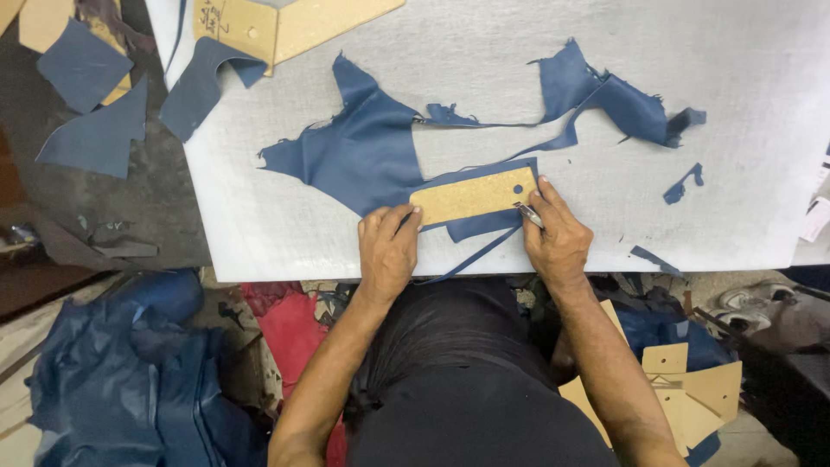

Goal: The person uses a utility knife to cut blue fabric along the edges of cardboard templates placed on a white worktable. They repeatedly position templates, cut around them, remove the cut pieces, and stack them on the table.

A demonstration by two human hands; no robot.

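Observation:
A tan rectangular template (471, 195) with a small round hole lies on a piece of blue leather (367, 151) spread over the white cutting board (259, 233). My left hand (386, 249) presses the template's left end with its fingertips. My right hand (555, 235) holds a small metal knife (527, 214) against the template's right edge, blade down on the leather. A thin strip of blue leather (471, 256) hangs off the board's near edge between my hands.
Blue leather scraps (618, 99) lie on the board's right half. More tan templates (259, 26) sit at the top. Cut blue pieces (95, 138) rest on the dark bench at left. Blue hides (121, 380), red material (290, 333) and tan patterns (683, 389) lie below.

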